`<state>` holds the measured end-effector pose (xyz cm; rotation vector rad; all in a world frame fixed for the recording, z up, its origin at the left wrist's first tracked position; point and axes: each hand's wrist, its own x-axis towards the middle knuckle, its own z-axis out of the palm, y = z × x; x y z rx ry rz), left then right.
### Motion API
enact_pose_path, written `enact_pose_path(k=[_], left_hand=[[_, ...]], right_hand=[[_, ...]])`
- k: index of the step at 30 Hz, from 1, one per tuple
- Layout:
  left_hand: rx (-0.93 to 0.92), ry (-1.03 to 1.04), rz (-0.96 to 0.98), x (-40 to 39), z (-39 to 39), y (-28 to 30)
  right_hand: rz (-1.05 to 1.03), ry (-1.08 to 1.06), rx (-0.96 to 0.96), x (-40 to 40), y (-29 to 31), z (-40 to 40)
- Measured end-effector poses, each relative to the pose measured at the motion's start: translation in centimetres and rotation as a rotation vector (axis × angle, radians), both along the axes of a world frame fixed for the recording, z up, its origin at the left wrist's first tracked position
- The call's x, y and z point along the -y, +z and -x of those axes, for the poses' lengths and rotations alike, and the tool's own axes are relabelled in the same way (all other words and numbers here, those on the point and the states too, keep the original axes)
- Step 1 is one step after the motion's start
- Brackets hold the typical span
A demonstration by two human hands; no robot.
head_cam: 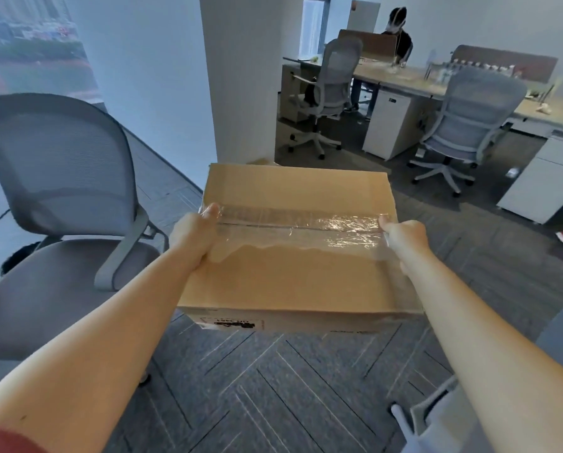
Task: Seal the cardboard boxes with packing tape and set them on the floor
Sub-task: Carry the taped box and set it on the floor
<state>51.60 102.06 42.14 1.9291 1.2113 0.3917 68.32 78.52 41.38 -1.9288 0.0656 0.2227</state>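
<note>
Left hand (193, 235), right hand (404, 235): each grips one end of the cardboard box (293, 276), thumb on top, carrying it in the air above the floor (273, 387). Clear packing tape (306, 227) covers the top seam: sealed, by appearance; setting down remains. Side label (229, 323): black print, unreadable.

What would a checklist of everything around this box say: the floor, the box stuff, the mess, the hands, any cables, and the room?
Surface: grey herringbone carpet floor, below the box.
Job's things: cardboard box, held above the floor; clear packing tape along its top seam.
Clutter: a second bit of cardboard behind the box.
Grippers: left hand and right hand grip the box's two sides.
Cables: nothing seen.
Surroundings: grey mesh office chair on the left, white pillar, desks, another person far back.
</note>
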Motion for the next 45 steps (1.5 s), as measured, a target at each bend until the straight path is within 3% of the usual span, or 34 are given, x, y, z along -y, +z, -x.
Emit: enact_pose_path(k=[8, 19, 26, 45], left_hand=[[-0.033, -0.031, 0.012, -7.1, -12.2, -2.1], [-0.021, 0.021, 0.087, -15.5, -37.0, -3.7], [-0.020, 0.066, 0.116, -21.9, -47.6, -4.5], [-0.029, 0.114, 0.134, -49.5, -75.7, -4.8]], right_hand=[[0.018, -0.002, -0.031, -6.6, -2.2, -11.8], [0.114, 0.041, -0.038, -15.9, -2.3, -37.6], [0.146, 0.090, -0.037, -22.8, -2.3, -49.2], [0.256, 0.198, -0.011, -51.7, -2.4, -79.1]])
